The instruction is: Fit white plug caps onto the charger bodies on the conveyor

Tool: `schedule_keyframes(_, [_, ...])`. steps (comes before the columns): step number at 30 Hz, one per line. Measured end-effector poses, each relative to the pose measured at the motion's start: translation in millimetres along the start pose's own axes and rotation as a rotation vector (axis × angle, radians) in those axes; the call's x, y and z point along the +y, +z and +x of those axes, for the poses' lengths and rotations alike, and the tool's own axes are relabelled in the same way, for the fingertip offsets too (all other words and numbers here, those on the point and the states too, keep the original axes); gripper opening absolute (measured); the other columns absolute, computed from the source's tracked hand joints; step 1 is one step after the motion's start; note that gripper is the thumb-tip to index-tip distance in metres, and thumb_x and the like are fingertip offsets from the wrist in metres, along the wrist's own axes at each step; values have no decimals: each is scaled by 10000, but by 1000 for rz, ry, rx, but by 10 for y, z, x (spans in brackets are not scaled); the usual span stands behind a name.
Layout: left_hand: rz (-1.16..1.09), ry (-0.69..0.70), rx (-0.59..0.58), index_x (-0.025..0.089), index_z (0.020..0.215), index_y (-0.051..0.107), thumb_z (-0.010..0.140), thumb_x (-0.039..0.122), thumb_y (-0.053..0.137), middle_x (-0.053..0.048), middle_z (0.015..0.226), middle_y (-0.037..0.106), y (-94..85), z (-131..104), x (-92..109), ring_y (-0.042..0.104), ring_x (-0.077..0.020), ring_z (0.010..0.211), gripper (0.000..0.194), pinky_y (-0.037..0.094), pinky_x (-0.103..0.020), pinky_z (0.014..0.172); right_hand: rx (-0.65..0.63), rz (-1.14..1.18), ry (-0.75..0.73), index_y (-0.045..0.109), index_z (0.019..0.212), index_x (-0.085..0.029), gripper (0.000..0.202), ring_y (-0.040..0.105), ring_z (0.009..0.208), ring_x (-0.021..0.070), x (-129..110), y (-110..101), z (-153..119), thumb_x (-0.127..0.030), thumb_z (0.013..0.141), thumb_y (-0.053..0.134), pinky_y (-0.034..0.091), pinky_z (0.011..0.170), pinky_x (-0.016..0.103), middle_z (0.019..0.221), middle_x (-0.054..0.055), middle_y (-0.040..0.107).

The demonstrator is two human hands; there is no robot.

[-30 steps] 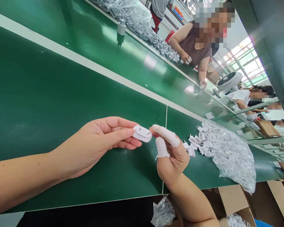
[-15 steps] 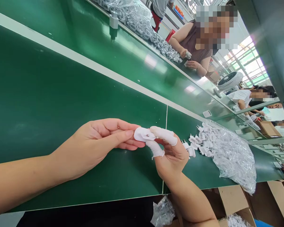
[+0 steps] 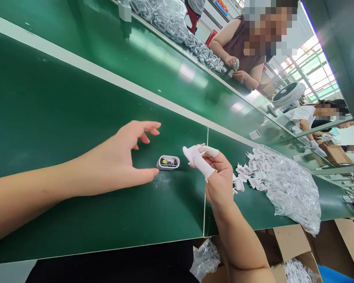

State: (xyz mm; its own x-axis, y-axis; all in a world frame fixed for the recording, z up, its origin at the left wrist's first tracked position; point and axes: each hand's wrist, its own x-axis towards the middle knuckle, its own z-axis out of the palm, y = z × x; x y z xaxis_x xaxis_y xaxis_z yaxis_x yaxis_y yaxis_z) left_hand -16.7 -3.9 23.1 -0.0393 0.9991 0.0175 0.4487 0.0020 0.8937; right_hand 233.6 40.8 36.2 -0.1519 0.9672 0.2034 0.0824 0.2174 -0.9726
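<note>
A white charger housing (image 3: 168,162) stands on the green work surface with its oval opening facing up. Inside it, a circuit board with a yellow part shows. My left hand (image 3: 126,155) is just left of the housing, fingers and thumb spread around nothing, apart from it. To the right of the housing, my right hand (image 3: 216,171), with white covers on thumb and finger, pinches a white plug cover (image 3: 191,153) with two metal pins. The cover is tilted and clear of the housing.
Loose plug covers (image 3: 253,171) spill from a clear plastic bag (image 3: 295,190) at the right. A pale strip (image 3: 112,80) runs along the green surface (image 3: 61,118). Across from me a co-worker (image 3: 253,59) handles parts beside another heap. Cardboard boxes (image 3: 289,239) stand below the front edge.
My left hand has let go of the plug cover, moved left and spread open. My right hand keeps the cover, now tilted upward. The housing has come into view between the hands.
</note>
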Motion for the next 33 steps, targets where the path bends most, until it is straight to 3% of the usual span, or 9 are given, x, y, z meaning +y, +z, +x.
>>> schedule_keyframes(1, [41, 10, -45, 275, 1599, 629, 770, 635, 872, -147, 1573, 663, 42, 37, -55, 654, -411, 1347, 935, 582, -622, 1174, -15, -15, 7, 834, 1010, -237, 278, 823, 906, 215, 14, -11, 28, -406, 830, 964, 734, 757, 349, 1068, 63, 877])
schedule_keyframes(3, [45, 81, -138, 273, 1388, 787, 800, 690, 865, -134, 1519, 726, 134, 96, -130, 618, -421, 1437, 725, 494, -633, 1277, -57, -65, -12, 838, 1045, -248, 275, 814, 904, 199, 38, -19, 61, -366, 827, 957, 720, 769, 331, 1070, 55, 877])
schedule_keyframes(6, [-53, 123, -183, 333, 1161, 882, 895, 700, 796, -59, 1334, 847, 215, 121, -127, 726, -372, 1322, 461, 550, -496, 1227, -130, -158, -104, 845, 1202, -274, 329, 814, 912, 175, 41, -3, 54, -301, 878, 894, 711, 843, 324, 1037, 30, 873])
schedule_keyframes(8, [-99, 42, -185, 367, 1218, 886, 918, 661, 786, -23, 1243, 878, 211, 89, -67, 797, -335, 1130, 432, 636, -391, 1044, -152, -218, -179, 848, 1200, -281, 277, 814, 921, 170, 13, 8, 32, -270, 923, 851, 707, 889, 334, 1028, 22, 871])
schedule_keyframes(11, [-79, 19, -208, 381, 1223, 895, 942, 577, 766, 3, 1124, 890, 163, 16, 32, 806, -304, 997, 366, 631, -315, 880, -145, -295, -305, 841, 1104, -281, 151, 814, 908, 178, -52, 13, 1, -233, 961, 828, 706, 899, 360, 1021, 21, 870])
schedule_keyframes(17, [-76, 176, -189, 357, 1249, 863, 1010, 491, 724, -6, 1170, 853, 120, -34, 64, 776, -262, 1014, 307, 603, -299, 891, -269, -376, -467, 804, 1141, -281, 192, 854, 955, 199, -129, -5, -20, -153, 1010, 745, 716, 886, 374, 1091, 37, 891])
schedule_keyframes(28, [-27, 321, -205, 296, 1348, 801, 1126, 443, 633, -48, 1270, 805, 143, -115, 25, 774, -242, 1044, 314, 595, -299, 867, -247, -417, -507, 822, 1218, -301, 286, 840, 912, 185, -135, -48, -52, -152, 975, 840, 699, 859, 336, 1055, 14, 888])
schedule_keyframes(33, [101, 408, -166, 263, 1387, 766, 1185, 446, 533, -71, 1303, 810, 175, -173, 0, 799, -258, 1029, 358, 594, -320, 822, -233, -440, -516, 871, 1139, -327, 277, 832, 853, 179, -145, -49, -68, -119, 961, 823, 695, 765, 310, 1016, 4, 891])
